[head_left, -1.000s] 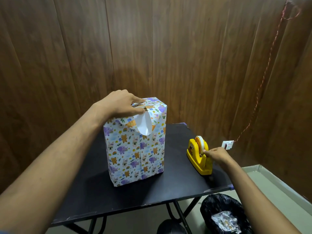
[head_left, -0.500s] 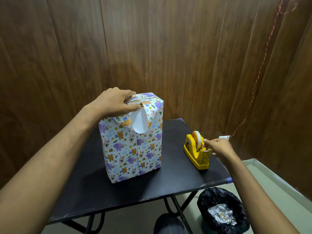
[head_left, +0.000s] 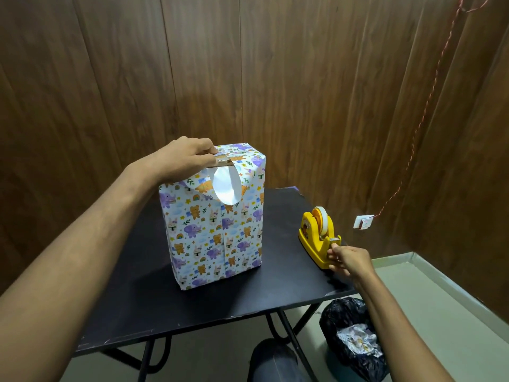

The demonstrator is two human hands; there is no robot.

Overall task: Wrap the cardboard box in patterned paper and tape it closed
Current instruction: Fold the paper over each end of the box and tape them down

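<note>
Fingers of left hand [head_left: 180, 158] curled, pressing paper flaps on top of wrapped box [head_left: 217, 227], upright mid-desk [head_left: 132, 304]. Right hand [head_left: 348, 260] pinches tape end at dispenser [head_left: 316, 238], desk's right edge.

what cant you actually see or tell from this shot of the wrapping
- Head view: the box top folds under the left hand, which covers them.
- Tape strip, if any, at the right hand by the dispenser: too thin and clear to see.
- Box's far and bottom sides: turned away.
- Bin: cut off by the right arm.
</note>
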